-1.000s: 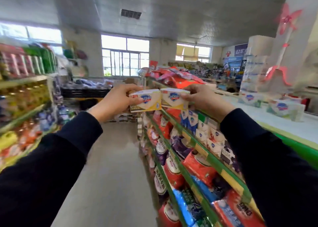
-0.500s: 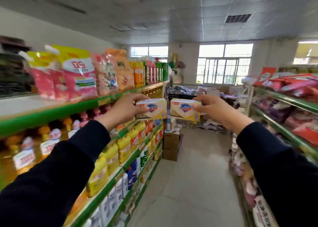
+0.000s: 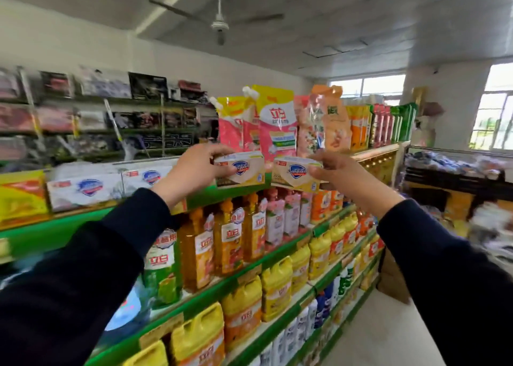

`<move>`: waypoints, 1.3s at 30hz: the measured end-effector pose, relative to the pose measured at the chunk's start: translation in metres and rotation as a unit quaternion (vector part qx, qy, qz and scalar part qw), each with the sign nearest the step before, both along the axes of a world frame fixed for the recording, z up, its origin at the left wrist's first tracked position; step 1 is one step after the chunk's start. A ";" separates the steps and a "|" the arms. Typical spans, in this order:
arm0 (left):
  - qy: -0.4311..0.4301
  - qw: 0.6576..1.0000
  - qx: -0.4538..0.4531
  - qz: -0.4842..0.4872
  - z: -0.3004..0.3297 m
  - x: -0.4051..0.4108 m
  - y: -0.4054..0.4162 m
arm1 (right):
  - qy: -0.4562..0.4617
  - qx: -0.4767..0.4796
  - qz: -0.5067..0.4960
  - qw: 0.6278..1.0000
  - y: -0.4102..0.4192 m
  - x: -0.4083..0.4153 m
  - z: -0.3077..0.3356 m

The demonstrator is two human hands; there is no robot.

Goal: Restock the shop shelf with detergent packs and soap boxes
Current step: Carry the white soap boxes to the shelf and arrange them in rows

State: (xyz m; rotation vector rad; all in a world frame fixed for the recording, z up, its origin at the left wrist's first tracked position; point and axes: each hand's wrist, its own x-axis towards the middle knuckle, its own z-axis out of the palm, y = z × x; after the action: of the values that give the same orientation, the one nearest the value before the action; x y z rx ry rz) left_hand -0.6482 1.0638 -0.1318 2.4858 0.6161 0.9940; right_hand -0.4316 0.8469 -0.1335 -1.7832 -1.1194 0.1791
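My left hand (image 3: 191,168) grips a cream-and-gold soap box (image 3: 244,169) with a blue shield logo. My right hand (image 3: 337,169) grips a second, matching soap box (image 3: 294,174). Both boxes are held side by side at the front edge of the green top shelf (image 3: 69,226). Just behind them stand pink and yellow detergent refill pouches (image 3: 274,124) on that shelf. To the left on the same shelf lie white soap boxes (image 3: 88,188) with the same shield logo.
Orange and yellow detergent bottles (image 3: 230,240) fill the lower shelves. Yellow packs (image 3: 19,196) sit at the far left of the top shelf. The aisle floor (image 3: 385,335) runs to the right, with a cardboard box (image 3: 391,276) beside the shelf end. A ceiling fan (image 3: 219,24) hangs overhead.
My view has swung left from the aisle to face the left shelf. Both hands still hold the soap boxes, now close to the top shelf in front of the pouches.
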 end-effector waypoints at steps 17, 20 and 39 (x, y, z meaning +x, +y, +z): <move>0.204 0.947 0.066 0.237 0.020 -0.011 0.101 | -0.054 0.071 0.128 0.988 0.226 0.034 0.016; 0.223 0.947 0.058 0.225 0.023 -0.015 0.102 | -0.041 0.069 0.164 0.983 0.253 0.031 0.014; 0.168 0.953 0.056 0.244 0.039 -0.043 0.090 | -0.064 -0.056 0.345 0.935 0.313 -0.016 0.016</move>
State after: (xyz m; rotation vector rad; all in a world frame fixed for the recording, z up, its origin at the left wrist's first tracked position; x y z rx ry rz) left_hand -0.6911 1.1539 -0.0925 2.6870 1.3692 0.7764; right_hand -0.4472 1.1598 -0.1175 -1.4403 -1.8320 0.5605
